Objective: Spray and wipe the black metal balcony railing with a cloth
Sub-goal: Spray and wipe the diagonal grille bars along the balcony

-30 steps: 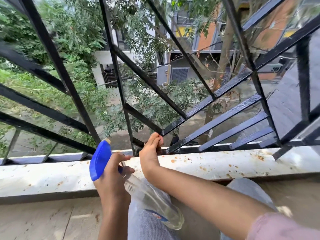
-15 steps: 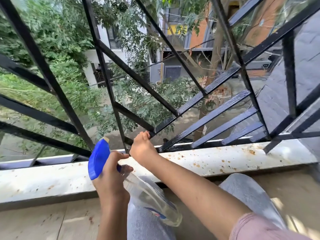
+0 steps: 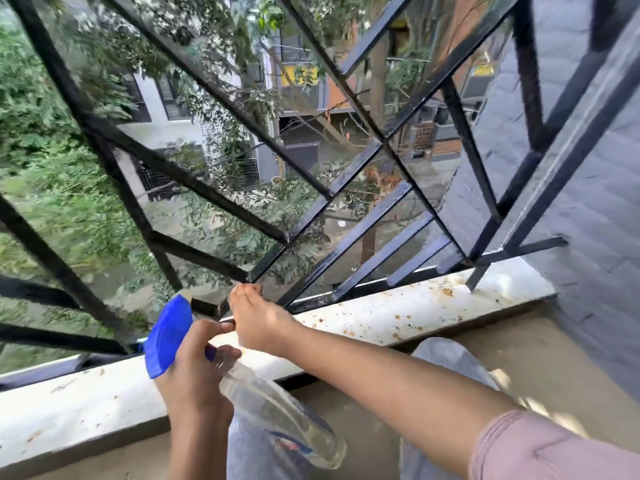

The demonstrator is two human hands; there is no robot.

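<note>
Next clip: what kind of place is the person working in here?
Most likely an upper-floor residential balcony: a black metal railing set in a stained white ledge, with treetops and neighbouring buildings beyond and below.

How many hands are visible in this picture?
2. The left hand grips the spray bottle by the ledge; the right hand, beside it, reaches the lower bars of the railing. None seems hidden.

Black diagonal-barred railing (image 3: 194,183); tilted clear spray bottle (image 3: 273,407), blue head.
</note>
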